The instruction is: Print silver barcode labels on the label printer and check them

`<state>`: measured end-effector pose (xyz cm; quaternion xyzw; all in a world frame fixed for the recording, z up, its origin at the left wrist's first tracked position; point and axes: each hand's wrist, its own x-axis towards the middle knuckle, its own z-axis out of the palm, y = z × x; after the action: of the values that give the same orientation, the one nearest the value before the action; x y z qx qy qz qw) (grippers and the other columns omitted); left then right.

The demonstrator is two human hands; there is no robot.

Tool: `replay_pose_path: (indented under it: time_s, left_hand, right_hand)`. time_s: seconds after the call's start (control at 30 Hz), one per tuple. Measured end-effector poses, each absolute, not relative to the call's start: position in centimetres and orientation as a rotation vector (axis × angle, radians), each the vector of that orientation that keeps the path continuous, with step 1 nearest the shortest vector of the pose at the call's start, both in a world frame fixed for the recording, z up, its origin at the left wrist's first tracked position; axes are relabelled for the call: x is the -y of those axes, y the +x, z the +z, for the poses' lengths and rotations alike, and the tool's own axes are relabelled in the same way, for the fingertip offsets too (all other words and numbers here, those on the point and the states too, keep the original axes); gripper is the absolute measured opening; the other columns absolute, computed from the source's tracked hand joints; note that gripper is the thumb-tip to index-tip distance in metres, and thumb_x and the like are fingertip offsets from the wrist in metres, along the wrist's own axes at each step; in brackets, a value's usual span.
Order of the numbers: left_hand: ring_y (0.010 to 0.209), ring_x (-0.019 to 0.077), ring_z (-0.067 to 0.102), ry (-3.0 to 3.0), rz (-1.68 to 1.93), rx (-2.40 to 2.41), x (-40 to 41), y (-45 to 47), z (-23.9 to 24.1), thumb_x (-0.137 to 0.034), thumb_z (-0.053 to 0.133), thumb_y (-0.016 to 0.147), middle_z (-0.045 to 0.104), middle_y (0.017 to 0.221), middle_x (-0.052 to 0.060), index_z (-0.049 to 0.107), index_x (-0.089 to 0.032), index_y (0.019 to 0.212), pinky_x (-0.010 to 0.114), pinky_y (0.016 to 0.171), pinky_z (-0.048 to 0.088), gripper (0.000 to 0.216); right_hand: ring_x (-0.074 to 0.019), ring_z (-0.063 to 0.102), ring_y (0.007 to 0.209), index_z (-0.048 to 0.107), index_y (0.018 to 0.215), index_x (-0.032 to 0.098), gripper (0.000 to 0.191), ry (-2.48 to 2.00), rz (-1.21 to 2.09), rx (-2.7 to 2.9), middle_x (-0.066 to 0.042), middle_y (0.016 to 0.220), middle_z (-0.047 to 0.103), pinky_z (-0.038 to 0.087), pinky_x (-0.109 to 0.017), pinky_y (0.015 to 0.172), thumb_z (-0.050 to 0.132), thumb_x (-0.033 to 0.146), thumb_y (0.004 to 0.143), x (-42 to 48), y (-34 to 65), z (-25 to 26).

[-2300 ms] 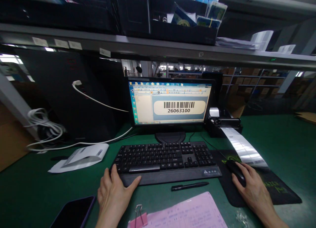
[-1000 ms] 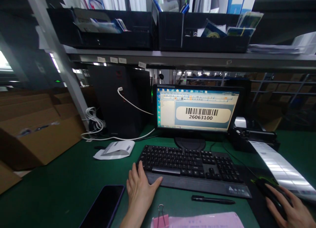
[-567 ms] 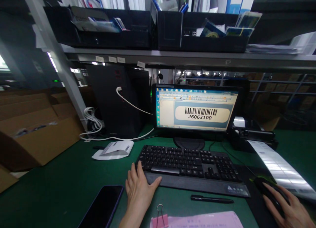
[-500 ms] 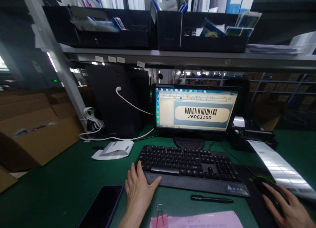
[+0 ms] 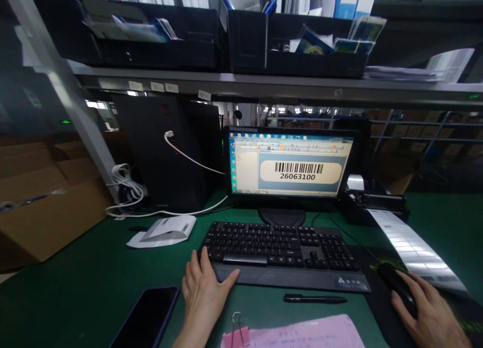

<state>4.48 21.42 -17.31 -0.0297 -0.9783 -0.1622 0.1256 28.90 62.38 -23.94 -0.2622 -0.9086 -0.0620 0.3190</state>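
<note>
My left hand [image 5: 204,290] rests at the lower left corner of a black keyboard [image 5: 264,245], fingers spread and thumb on the wrist rest. My right hand [image 5: 430,308] is wrapped over a black computer mouse [image 5: 398,287] on a dark mouse pad [image 5: 373,308]. Behind the keyboard, a monitor [image 5: 290,164] displays a barcode label reading 26063100. A black pen [image 5: 315,298] lies just below the keyboard. Pink paper [image 5: 302,333] with a pink binder clip [image 5: 237,335] sits at the bottom edge, and a dark phone [image 5: 145,318] lies left of my left hand.
A label printer [image 5: 381,202] at the right feeds out a long white label strip [image 5: 415,252]. To the left stand a black computer tower [image 5: 147,157], a folded paper [image 5: 162,231] and a cardboard box [image 5: 56,222]. Black bins [image 5: 245,41] line the shelf [image 5: 211,80] overhead.
The whole view has shifted, so everything appears a little further left. Both hands keep their places on the keyboard and mouse. The screen looks the same.
</note>
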Motion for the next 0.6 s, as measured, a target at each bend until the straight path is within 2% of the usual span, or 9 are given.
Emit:
replay_pose_path:
  time_s: [0.3,0.6]
  left_hand:
    - [0.131,0.0398,0.030,-0.077,-0.465,2.843,-21.7,4.4,-17.0,-0.054,0.052,0.074,0.027,0.142,0.027,0.023,-0.003,0.139,0.049,0.102,0.033,0.088]
    - [0.126,0.0430,0.034,-0.137,-0.474,2.760,-21.2,3.8,-18.1,-0.063,0.039,0.072,0.030,0.138,0.028,0.024,-0.003,0.138,0.052,0.099,0.036,0.090]
  right_hand:
    - [-0.0295,0.057,0.101,0.053,0.120,0.019,0.046,-0.771,-0.225,2.366,-0.013,0.120,0.051,0.051,-0.043,0.086,0.043,0.045,0.084,-61.4,28.8,-23.0]
    - [-0.0294,0.056,0.099,0.054,0.121,0.020,0.044,-0.786,-0.273,2.335,-0.013,0.120,0.050,0.051,-0.043,0.084,0.043,0.042,0.085,-61.3,28.8,-22.9]
